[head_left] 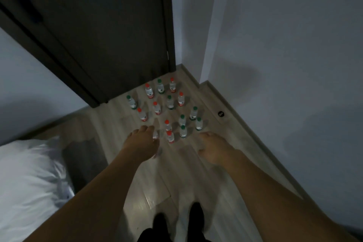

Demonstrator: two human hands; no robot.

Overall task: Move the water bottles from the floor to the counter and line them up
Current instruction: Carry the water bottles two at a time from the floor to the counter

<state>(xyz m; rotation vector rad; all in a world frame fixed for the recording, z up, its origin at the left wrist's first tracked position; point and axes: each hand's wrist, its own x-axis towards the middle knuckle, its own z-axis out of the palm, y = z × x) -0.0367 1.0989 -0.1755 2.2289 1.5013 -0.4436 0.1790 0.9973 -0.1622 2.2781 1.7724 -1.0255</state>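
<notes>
Several small clear water bottles with red or green caps stand upright on the wooden floor [196, 173] near a dark door, for example a red-capped bottle [170, 136] and a green-capped bottle [183, 131] at the front. My left hand [140, 141] reaches down over the front left of the group, fingers relaxed, partly covering one bottle [155, 135]. My right hand [214, 148] hangs just right of the front bottles, fingers loosely curled, holding nothing. No counter is in view.
A dark door [110, 35] stands behind the bottles. Grey walls [294, 65] close the corner on the right, with a small black floor stop [221, 113]. A white pillow on a bed [27, 179] lies at the left. My feet in dark shoes [194, 220] stand below.
</notes>
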